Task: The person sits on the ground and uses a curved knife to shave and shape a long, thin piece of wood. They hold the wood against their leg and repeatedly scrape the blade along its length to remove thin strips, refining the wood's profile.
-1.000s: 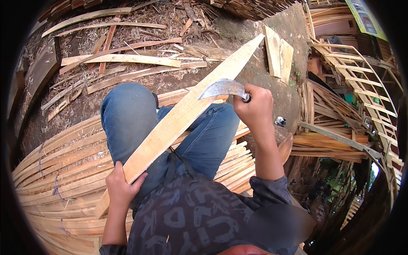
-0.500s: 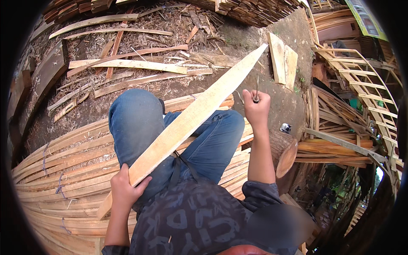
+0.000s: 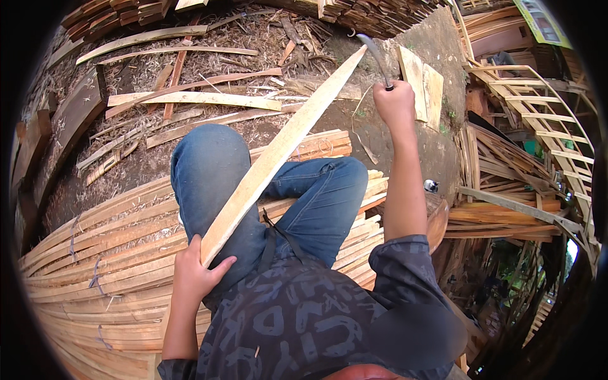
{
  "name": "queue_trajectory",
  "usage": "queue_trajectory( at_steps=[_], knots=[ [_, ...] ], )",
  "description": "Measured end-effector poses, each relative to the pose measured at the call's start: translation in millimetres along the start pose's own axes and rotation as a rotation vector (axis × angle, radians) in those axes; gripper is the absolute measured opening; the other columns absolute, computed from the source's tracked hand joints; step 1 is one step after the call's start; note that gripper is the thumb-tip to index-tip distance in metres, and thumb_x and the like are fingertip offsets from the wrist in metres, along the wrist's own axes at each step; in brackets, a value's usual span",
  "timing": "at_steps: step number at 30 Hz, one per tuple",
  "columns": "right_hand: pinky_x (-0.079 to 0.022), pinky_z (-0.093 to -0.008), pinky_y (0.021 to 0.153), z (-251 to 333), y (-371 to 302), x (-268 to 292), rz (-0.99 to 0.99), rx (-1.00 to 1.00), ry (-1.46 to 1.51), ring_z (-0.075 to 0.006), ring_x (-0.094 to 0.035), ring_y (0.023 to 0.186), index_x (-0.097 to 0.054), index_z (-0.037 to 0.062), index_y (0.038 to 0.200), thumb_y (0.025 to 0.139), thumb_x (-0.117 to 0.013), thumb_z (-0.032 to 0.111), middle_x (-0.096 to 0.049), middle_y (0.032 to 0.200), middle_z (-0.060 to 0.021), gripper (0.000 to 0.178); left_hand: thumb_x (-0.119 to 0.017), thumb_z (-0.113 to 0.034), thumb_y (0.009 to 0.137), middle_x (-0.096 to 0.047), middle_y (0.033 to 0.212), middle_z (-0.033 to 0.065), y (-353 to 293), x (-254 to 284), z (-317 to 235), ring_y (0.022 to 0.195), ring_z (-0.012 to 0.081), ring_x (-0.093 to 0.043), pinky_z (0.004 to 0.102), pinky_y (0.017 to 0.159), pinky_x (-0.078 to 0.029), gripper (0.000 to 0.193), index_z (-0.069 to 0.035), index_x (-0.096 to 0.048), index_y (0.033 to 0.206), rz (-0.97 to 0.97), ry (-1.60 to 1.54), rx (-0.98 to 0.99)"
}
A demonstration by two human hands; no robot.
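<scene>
pale wood is the stuff of nearly everything in view; one long wooden slat (image 3: 278, 155) runs slantwise across the person's lap, its near end low by the left thigh and its far end up beside the raised blade; the left hand (image 3: 195, 273) is wrapped round that near end, fingers curled under and thumb lying along its edge, so the grip is clamped on the slat; the right hand (image 3: 394, 102) is lifted at arm's length, closed in a fist round the handle of one curved knife (image 3: 375, 56), whose dark blade arcs up and leftward above the fist, just beside the slat's far tip; whether blade and slat touch cannot be told; two knees in blue jeans (image 3: 215, 171) lie under the slat, which rests across them; no box, bin or basket shows, and the only gathering of goods is the bundled strips (image 3: 88, 266), thin bent lengths tied in sheaves under and to the left of the person, too many to count; on the dirt ground (image 3: 354, 120) beyond the knees lie some loose planks (image 3: 196, 99), about six plainly seen amid chips; two short boards (image 3: 423, 88) lie just right of the fist; one slatted frame (image 3: 538, 126) stands at the far right.
</scene>
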State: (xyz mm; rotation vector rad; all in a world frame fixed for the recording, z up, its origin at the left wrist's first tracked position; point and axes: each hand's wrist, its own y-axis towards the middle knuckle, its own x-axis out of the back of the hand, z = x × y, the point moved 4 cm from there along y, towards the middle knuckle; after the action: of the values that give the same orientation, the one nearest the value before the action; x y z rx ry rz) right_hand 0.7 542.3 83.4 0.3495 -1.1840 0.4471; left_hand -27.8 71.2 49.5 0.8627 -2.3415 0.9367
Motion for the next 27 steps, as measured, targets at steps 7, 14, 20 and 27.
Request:
queue_trajectory(
  at_steps=[7, 14, 20, 27],
  knots=[
    [-0.044, -0.0421, 0.055, -73.4, -23.5, 12.2, -0.028, 0.002, 0.209, -0.0298, -0.058, 0.051, -0.058, -0.006, 0.061, 0.074, -0.06, 0.021, -0.055, 0.052, -0.0185, 0.03, -0.084, -0.039, 0.066, -0.061, 0.066, 0.0219, -3.5, 4.3, 5.3, 0.065, 0.0412, -0.063, 0.0407, 0.057, -0.049, 0.055, 0.003, -0.051, 0.083, 0.016, -0.012, 0.003],
    [-0.046, -0.0405, 0.057, 43.1, -99.3, 2.1, 0.098, 0.324, 0.099, -0.0347, -0.059, 0.056, -0.064, -0.0023, 0.067, 0.073, -0.063, 0.02, -0.055, 0.058, -0.0226, 0.023, -0.084, -0.036, 0.066, -0.061, 0.066, 0.0212, -7.0, 2.3, 6.9, 0.065, 0.0401, -0.063, 0.0393, 0.058, -0.049, 0.053, 0.002, -0.051, 0.082, 0.023, -0.029, 0.008],
    [-0.051, -0.0432, 0.072, -115.7, 63.9, -27.6, 0.082, -0.252, -0.062, -0.0397, -0.067, 0.08, -0.066, -0.0116, 0.081, 0.074, -0.059, 0.022, -0.067, 0.08, -0.0273, 0.035, -0.083, -0.038, 0.066, -0.06, 0.068, 0.0223, -2.8, 2.6, 3.5, 0.066, 0.0405, -0.062, 0.0407, 0.059, -0.049, 0.054, 0.002, -0.052, 0.082, 0.038, -0.019, -0.02],
    [-0.038, -0.0368, 0.048, -170.7, -94.9, -134.8, 0.291, -0.258, 0.321, -0.0202, -0.049, 0.045, -0.059, -0.0048, 0.061, 0.075, -0.066, 0.02, -0.051, 0.05, -0.0091, 0.029, -0.083, -0.04, 0.066, -0.06, 0.065, 0.021, -7.5, 1.8, 7.7, 0.064, 0.0404, -0.062, 0.0417, 0.057, -0.049, 0.055, 0.002, -0.051, 0.082, -0.047, 0.004, 0.02]
  ],
)
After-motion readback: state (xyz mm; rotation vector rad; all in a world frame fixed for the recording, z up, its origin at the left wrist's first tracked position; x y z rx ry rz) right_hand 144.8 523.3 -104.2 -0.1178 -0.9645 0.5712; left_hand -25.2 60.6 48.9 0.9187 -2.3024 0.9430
